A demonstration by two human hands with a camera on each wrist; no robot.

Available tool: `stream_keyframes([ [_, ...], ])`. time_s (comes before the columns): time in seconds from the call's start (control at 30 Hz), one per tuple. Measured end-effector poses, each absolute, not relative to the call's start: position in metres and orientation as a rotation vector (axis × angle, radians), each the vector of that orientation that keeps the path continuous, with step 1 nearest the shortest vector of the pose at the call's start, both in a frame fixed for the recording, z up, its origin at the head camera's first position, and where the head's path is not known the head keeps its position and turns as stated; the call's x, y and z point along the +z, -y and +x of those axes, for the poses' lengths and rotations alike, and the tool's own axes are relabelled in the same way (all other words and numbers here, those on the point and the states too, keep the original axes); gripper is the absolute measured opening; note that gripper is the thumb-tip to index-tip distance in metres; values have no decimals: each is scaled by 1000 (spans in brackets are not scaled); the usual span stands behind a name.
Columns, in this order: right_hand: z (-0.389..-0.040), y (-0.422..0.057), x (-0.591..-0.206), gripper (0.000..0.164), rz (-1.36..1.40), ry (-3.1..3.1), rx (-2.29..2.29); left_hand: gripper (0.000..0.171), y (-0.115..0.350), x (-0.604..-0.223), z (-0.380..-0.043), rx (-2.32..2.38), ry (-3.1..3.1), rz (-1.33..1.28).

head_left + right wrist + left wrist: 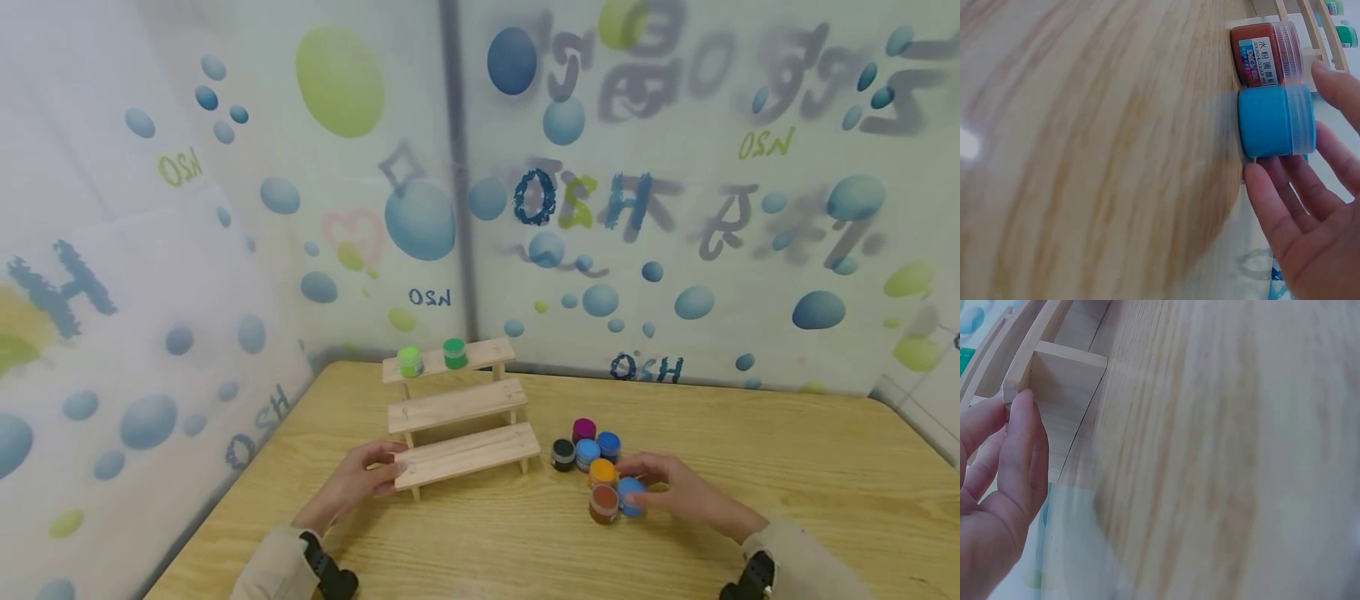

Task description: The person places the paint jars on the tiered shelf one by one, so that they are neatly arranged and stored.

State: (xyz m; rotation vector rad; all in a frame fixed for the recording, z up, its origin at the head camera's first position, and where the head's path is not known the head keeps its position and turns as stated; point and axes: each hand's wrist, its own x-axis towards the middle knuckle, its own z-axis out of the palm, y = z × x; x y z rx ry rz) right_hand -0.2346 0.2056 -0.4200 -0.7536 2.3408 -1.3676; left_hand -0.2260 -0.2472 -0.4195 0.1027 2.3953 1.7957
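At the left end of the small three-step wooden stand (465, 454), my left hand (363, 477) pinches the edge of the lowest board between thumb and fingers, as the left wrist view (1013, 456) confirms. My right hand (671, 487) reaches round a blue gouache paint jar (1266, 120), its fingers spread loosely beside it; the thumb looks apart from the jar in the right wrist view. A red-brown paint jar (1263, 55) stands against the blue one. Orange (602, 473), black (563, 455), light blue (587, 454), dark blue (609, 447) and magenta (584, 430) jars stand close by.
On the stand's top board are a light green jar (409, 362) and a darker green jar (454, 354). A printed cloth wall (675, 233) rises behind the wooden table (495, 550) and along its left side.
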Motion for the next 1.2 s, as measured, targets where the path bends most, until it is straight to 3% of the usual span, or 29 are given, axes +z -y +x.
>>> stream_keyframes([
  [1.2,-222,-207,-423,48,-649,-2420,-1417,42,250,-421,-226,1774,-2394,140],
])
